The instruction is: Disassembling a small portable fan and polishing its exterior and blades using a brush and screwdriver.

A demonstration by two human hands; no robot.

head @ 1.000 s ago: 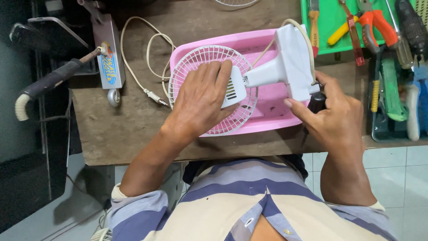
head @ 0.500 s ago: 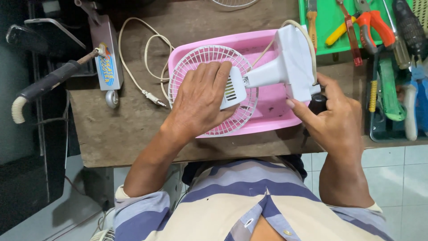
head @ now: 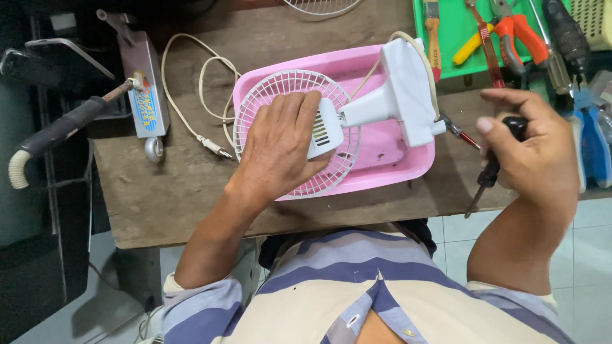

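Observation:
A small white table fan lies face down in a pink plastic tray on a wooden workbench. My left hand presses flat on the fan's round wire grille, beside the motor housing. My right hand is off to the right of the tray, closed around a black-handled screwdriver whose tip points down towards the bench's front edge. The fan's cream power cord loops across the bench to the left.
A green tray at the back right holds pliers, an orange-handled cutter and other tools. More blue-handled tools lie at the far right. A soldering iron and its stand sit at the left. Tiled floor lies below the bench.
My right hand has pulled away from the fan's base to the right, lifting the screwdriver clear of the tray. My left hand stays on the grille.

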